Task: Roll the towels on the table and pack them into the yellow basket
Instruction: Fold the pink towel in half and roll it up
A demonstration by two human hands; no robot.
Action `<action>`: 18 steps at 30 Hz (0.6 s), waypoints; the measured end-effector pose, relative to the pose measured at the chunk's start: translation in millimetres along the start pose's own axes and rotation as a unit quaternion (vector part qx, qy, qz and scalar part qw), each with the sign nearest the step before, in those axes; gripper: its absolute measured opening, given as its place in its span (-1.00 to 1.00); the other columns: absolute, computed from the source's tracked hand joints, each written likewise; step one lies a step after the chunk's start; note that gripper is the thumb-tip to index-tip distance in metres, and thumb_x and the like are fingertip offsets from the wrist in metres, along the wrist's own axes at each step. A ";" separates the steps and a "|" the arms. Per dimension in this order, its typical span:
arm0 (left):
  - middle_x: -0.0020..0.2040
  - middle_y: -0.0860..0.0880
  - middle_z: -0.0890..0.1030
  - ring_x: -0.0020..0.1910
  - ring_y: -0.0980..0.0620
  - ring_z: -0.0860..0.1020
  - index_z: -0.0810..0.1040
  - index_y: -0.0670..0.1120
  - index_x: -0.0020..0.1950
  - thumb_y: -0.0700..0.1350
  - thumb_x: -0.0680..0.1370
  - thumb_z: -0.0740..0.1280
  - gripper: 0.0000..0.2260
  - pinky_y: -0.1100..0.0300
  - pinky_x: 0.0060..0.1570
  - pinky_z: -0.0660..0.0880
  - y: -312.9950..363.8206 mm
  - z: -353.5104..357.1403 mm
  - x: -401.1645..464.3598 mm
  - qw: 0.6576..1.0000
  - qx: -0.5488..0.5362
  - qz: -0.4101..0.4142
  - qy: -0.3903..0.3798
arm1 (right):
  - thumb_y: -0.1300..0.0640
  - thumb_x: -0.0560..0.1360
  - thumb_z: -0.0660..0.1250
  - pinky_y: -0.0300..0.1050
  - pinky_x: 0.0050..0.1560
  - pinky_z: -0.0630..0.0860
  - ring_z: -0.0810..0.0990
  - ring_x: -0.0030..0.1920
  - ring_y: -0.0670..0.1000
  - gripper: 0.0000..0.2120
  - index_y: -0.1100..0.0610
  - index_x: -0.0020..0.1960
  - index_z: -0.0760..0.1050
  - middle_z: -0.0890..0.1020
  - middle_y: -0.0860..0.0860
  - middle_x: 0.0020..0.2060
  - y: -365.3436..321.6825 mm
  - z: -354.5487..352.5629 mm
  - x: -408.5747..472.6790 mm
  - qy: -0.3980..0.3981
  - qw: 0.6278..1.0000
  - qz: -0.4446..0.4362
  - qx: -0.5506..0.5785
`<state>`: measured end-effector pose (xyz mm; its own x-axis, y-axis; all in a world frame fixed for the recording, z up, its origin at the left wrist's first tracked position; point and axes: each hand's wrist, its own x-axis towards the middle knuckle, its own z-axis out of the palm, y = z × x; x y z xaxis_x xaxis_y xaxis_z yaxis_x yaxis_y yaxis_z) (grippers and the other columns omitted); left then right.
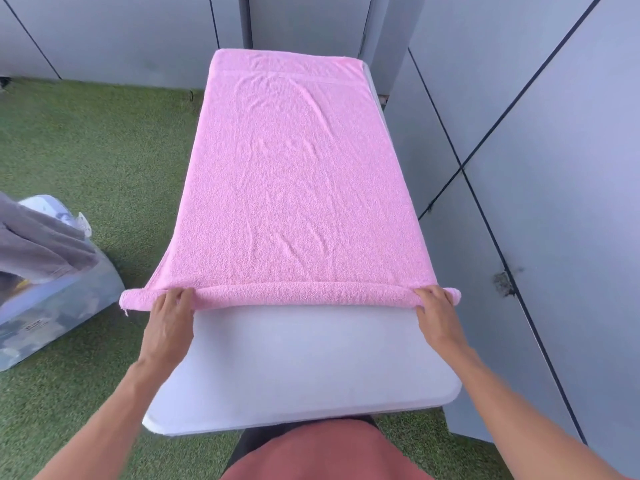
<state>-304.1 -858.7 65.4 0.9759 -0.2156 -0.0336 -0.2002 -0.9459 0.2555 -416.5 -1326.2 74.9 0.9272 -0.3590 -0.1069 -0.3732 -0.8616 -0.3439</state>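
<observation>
Clear plastic forms the storage bin (52, 299) at the far left, standing on green artificial turf (104, 168) with a grey cloth (38, 240) draped over its top. Next comes the white table (294, 368), running away from the person toward grey wall panels (554, 133). A pink towel (294, 174) lies spread flat along the table, covering its far end and hanging slightly past the left edge, with a few soft wrinkles across its middle. Its near edge is turned over into a thin roll (298, 294) that crosses the table's full width and juts out past both sides. The left hand (171, 318) sits at the roll's left part, fingers curled over the top of the roll and gripping it. The right hand (438, 313) sits at the roll's right end, fingers likewise bent over the roll and holding it, thumb tucked toward the table. Bare tabletop shows between the roll and the person, whose reddish shirt (318, 452) fills the bottom edge. The yellow basket is out of view.
</observation>
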 end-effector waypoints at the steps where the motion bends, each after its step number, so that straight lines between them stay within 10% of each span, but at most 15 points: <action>1: -0.01 -0.21 0.48 -0.06 -0.26 0.43 0.47 -0.23 0.04 -0.42 0.42 0.35 -0.77 -0.15 -0.09 0.42 -0.8 -2.4 3.6 1.000 -0.008 -0.006 -0.008 | 0.46 0.46 0.24 0.06 0.23 0.37 0.36 0.20 0.21 -0.62 0.27 0.25 0.50 0.50 0.17 0.11 0.1 -1.7 2.1 -0.004 1.000 -0.001 -0.006; 11: 0.10 -0.17 0.62 0.06 -0.18 0.55 0.55 -0.16 0.21 -0.22 0.56 0.28 -0.77 0.05 0.01 0.43 -17.4 -33.1 16.8 0.984 -0.077 -0.081 -0.141 | 0.31 0.56 0.13 -0.05 0.27 0.37 0.47 0.28 0.12 -0.65 0.17 0.30 0.48 0.52 0.08 0.26 11.3 -34.6 28.9 -0.236 0.971 0.044 -0.011; 18: 0.04 -0.18 0.55 0.02 -0.20 0.52 0.56 -0.17 0.09 -0.22 0.54 0.33 -0.86 0.08 -0.05 0.37 -12.5 -32.1 42.6 0.973 -0.131 -0.151 -0.114 | 0.21 0.45 0.40 -0.02 0.10 0.29 0.37 0.13 0.15 -0.85 0.04 0.00 0.58 0.51 0.06 0.00 -10.4 -9.6 19.5 0.126 0.987 0.089 -0.043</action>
<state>-257.2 -848.2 91.8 0.9362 -0.0135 -0.3511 0.1510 -0.8870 0.4365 -394.8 -1327.7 85.3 0.8138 -0.5755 0.0812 -0.5405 -0.8008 -0.2582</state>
